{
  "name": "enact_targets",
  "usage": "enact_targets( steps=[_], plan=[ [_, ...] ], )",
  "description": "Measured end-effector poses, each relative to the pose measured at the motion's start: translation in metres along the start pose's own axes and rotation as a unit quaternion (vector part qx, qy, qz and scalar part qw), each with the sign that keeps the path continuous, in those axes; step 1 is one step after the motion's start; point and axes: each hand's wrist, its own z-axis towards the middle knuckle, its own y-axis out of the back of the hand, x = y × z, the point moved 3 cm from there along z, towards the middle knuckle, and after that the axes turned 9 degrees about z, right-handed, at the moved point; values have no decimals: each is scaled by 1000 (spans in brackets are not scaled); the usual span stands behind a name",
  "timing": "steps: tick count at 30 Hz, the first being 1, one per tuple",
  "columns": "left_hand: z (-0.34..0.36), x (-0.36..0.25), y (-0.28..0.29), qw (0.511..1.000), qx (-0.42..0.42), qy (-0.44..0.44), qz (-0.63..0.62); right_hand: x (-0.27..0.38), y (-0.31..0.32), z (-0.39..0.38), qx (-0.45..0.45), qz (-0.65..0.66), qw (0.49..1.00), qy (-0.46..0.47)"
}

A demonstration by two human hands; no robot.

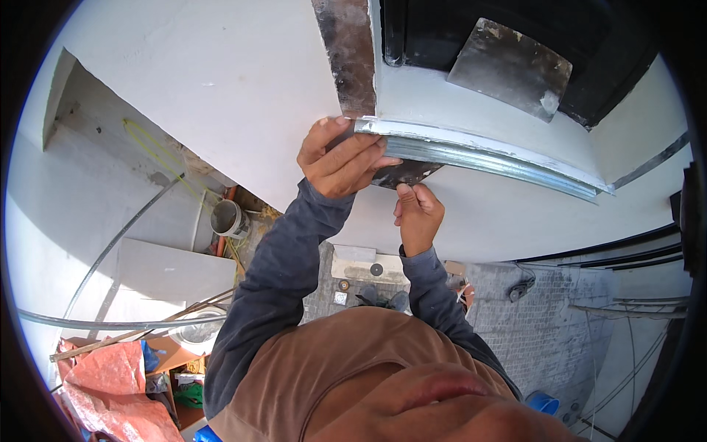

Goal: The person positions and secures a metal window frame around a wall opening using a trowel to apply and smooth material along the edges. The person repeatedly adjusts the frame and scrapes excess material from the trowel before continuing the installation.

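Observation:
A ribbed silver metal profile [486, 158] runs along the front edge of the white ledge [420, 92], off to the right. My left hand [342, 158] is closed around the left end of this profile, its fingertips at the ledge's corner. Below the profile, a dark flat plate [405, 174] with white smears shows partly between my hands. The thumb and curled fingers of my right hand [420, 214] pinch the lower edge of that plate. Its upper part is hidden behind the profile and my left fingers.
Another dark plate [512, 66] with a white dab lies on the ledge. Far below on the left are a bucket [230, 219], a white tub [197, 333] and an orange-red sheet [110, 390]. A long metal strip [121, 323] crosses the left side. Dark rails [611, 254] stand at right.

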Motion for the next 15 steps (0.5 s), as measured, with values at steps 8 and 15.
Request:
enact_targets(
  steps=[8,15],
  plan=[
    [1,1,-2,1000,0,-4,-16,-4,6,1,-10,1,1000,0],
    [4,3,4,1000,-13,0,-14,-3,13,-2,-18,12,1000,4]
  ],
)
